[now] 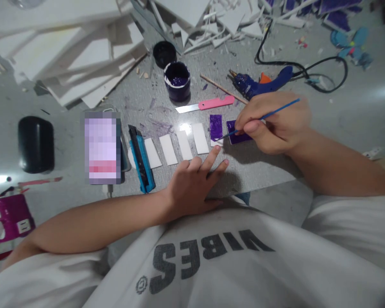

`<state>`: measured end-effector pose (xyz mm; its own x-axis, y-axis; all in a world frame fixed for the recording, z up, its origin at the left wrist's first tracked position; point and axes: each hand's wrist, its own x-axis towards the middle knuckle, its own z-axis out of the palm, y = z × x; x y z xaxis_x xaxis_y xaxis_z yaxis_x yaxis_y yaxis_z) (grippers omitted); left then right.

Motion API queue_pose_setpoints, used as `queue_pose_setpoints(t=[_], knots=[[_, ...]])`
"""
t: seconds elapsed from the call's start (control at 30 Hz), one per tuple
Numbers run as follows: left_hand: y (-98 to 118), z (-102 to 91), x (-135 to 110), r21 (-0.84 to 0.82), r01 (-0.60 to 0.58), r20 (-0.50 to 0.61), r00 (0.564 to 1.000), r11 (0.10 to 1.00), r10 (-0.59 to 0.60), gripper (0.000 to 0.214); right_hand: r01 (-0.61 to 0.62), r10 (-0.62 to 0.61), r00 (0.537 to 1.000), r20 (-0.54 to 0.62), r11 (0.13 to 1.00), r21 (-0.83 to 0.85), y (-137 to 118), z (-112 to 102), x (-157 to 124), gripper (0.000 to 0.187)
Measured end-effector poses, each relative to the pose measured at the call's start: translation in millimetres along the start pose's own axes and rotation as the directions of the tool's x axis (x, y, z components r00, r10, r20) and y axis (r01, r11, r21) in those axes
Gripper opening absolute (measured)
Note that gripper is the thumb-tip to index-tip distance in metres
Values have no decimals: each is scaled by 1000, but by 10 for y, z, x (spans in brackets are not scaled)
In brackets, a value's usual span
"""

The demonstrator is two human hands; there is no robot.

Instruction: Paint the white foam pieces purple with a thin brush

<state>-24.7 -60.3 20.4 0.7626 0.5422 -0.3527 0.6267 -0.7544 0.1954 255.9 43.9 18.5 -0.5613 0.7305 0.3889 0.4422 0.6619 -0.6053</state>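
Pinched in the fingers of my right hand is a thin blue paintbrush, its tip on the lower part of a small foam board piece. Most of that piece is purple; a white strip shows at its bottom edge. My left hand lies with fingers spread, one fingertip touching that bottom edge. Left of it stand several white pieces in a row. A fully purple piece lies partly under my right hand. Beyond them is an open jar of purple paint.
A pink craft knife with bared blade and a blue glue gun with its cord lie beyond the pieces. A teal box cutter and a phone are at left. Foam board scraps cover the back.
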Motion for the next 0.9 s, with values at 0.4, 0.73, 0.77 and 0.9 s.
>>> queue_pose_setpoints(t=[0.4,0.73,0.77,0.9], knots=[[-3,-20,-3,6,-4,24,1000,1000,4,109,228,-236,970,-60,967,-114,46,-21,21,23],[9,21,2,35,3,16,1000,999,-3,116,139,-146,987,-73,986,-87,45,-28,-3,38],[12,30,3,36,3,16,1000,999,-3,116,141,-147,987,-68,986,-86,36,-28,3,38],[18,74,6,36,11,-13,1000,999,-10,115,137,-137,991,14,985,-104,75,-31,1,40]])
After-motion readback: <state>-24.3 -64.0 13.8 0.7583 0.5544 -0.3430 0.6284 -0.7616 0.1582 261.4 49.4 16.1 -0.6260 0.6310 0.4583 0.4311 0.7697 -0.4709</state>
